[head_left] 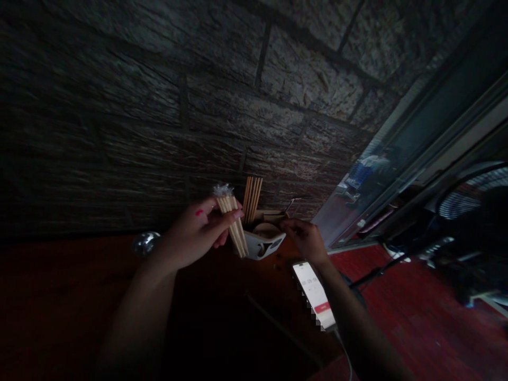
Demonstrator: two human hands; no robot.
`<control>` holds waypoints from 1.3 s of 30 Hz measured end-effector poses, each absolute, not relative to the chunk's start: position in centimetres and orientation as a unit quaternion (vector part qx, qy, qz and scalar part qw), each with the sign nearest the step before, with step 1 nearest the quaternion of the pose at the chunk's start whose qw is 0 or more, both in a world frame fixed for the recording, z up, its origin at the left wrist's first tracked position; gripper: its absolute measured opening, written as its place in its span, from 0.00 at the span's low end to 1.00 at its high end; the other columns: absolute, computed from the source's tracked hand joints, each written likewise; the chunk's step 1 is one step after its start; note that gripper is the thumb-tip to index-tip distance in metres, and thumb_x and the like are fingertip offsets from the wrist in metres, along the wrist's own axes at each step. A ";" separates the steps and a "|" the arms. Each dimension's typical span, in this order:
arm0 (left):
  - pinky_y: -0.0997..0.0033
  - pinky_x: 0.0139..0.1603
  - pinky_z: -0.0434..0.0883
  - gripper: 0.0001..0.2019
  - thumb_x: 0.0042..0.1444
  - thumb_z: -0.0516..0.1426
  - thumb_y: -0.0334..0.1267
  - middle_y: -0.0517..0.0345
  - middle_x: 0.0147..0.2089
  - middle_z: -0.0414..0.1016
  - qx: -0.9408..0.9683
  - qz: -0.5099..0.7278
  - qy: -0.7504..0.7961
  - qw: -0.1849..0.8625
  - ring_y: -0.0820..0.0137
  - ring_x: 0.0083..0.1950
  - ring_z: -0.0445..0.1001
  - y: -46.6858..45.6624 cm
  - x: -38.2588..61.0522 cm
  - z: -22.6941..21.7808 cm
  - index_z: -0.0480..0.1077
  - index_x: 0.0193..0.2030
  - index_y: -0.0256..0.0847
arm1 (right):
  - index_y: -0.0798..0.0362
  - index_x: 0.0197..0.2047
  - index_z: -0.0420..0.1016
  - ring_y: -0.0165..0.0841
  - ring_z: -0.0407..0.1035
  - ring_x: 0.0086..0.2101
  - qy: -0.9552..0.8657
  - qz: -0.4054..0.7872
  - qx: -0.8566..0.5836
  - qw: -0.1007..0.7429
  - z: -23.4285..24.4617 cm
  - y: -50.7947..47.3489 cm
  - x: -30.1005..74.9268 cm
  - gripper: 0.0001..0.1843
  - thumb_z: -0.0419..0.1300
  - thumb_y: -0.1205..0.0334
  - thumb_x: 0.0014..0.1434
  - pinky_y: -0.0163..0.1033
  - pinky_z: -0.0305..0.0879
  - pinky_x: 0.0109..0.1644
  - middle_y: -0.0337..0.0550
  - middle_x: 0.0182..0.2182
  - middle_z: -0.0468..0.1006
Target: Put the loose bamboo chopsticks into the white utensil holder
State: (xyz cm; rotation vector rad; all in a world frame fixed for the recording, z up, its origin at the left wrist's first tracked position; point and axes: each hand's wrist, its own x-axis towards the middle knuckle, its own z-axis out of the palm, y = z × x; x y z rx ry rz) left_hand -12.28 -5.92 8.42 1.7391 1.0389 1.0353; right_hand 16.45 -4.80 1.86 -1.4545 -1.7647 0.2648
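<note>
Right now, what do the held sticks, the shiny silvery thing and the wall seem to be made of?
Held sticks: probably bare wood, matte, judging by their pale tan colour.
Shiny silvery thing: perhaps polished metal or glass; it shows bright highlights.
Wall: apparently rough stone or imitation stone; ridged blocks, dark joints.

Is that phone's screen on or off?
On: the phone's screen glows white in the dim room, with a red bar near its lower end.
</note>
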 end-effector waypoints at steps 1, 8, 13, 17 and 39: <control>0.77 0.20 0.63 0.16 0.59 0.55 0.50 0.66 0.18 0.65 0.696 0.409 0.407 0.427 0.75 0.20 0.66 -5.8 -12.1 8.3 0.69 0.43 0.38 | 0.53 0.37 0.81 0.34 0.77 0.32 -0.691 0.106 -0.584 0.412 1.8 -5.1 17.0 0.13 0.59 0.54 0.59 0.35 0.70 0.35 0.45 0.33 0.83; 0.77 0.20 0.59 0.16 0.60 0.55 0.48 0.67 0.17 0.63 0.710 0.347 0.384 0.477 0.76 0.19 0.63 -4.8 -10.4 7.0 0.69 0.46 0.38 | 0.54 0.38 0.80 0.34 0.76 0.32 -0.680 0.189 -0.571 0.419 -0.9 -8.5 17.6 0.14 0.60 0.53 0.59 0.35 0.69 0.36 0.45 0.32 0.82; 0.77 0.21 0.58 0.16 0.59 0.55 0.49 0.67 0.18 0.64 0.728 0.289 0.375 0.496 0.76 0.19 0.63 -4.4 -9.7 6.0 0.67 0.44 0.38 | 0.56 0.38 0.80 0.32 0.74 0.30 -0.665 0.240 -0.576 0.410 -1.8 -9.7 17.1 0.14 0.61 0.53 0.58 0.34 0.68 0.32 0.45 0.29 0.81; 0.77 0.20 0.59 0.16 0.58 0.55 0.49 0.68 0.18 0.64 0.728 0.262 0.366 0.517 0.76 0.19 0.63 -4.6 -8.8 5.7 0.67 0.44 0.37 | 0.55 0.41 0.78 0.31 0.73 0.31 -0.647 0.324 -0.532 0.440 -0.7 -10.3 16.0 0.16 0.64 0.52 0.55 0.34 0.69 0.34 0.44 0.32 0.81; 0.78 0.19 0.60 0.20 0.56 0.60 0.43 0.48 0.46 0.76 0.659 0.402 0.330 0.544 0.83 0.20 0.61 -3.5 -8.8 6.1 0.70 0.53 0.37 | 0.53 0.48 0.76 0.29 0.71 0.46 -0.859 0.383 -0.220 0.258 6.4 -3.8 9.9 0.13 0.55 0.63 0.64 0.38 0.64 0.55 0.41 0.46 0.78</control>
